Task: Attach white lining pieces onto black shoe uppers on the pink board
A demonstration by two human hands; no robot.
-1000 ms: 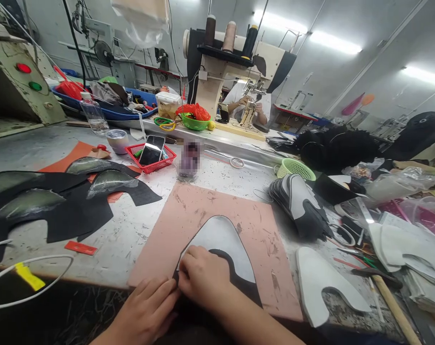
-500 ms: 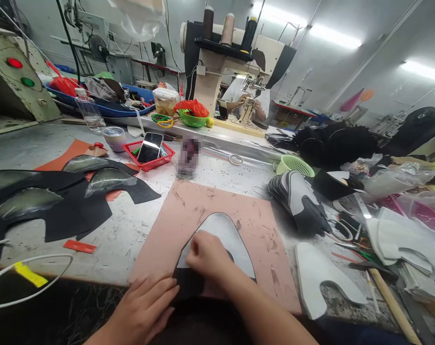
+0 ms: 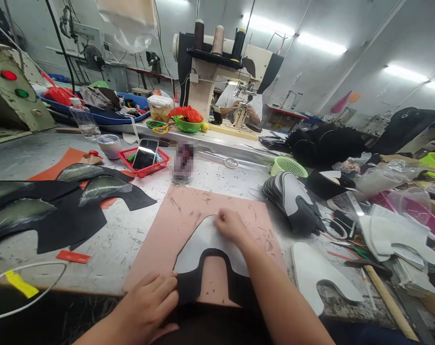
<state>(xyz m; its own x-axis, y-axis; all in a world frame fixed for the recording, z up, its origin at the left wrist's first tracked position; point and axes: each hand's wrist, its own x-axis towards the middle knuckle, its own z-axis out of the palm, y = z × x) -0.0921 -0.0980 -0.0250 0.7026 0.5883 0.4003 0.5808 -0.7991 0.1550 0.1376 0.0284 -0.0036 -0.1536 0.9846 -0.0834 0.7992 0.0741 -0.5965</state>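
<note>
A U-shaped black piece with a light grey layer lies on the pink mat, its rounded end pointing away from me. My right hand is curled into a fist, resting on the upper right edge of the grey layer; whether anything is inside the fist is hidden. At the piece's lower left leg, my left hand lies with its fingers close together over the black edge, the thumb below. The fingertips touch the black material, and part of it may be between thumb and fingers.
Stacked black-and-grey pieces stand right of the mat, with white pieces and a wooden-handled hammer nearer. Black pieces lie left. Behind are a red basket, a clear cup and a sewing machine. Another person sits beyond.
My right hand has moved from the left part of the grey layer up and right to its rounded top, uncovering the inner curve. My left hand stays by the lower left edge. The view has shifted slightly.
</note>
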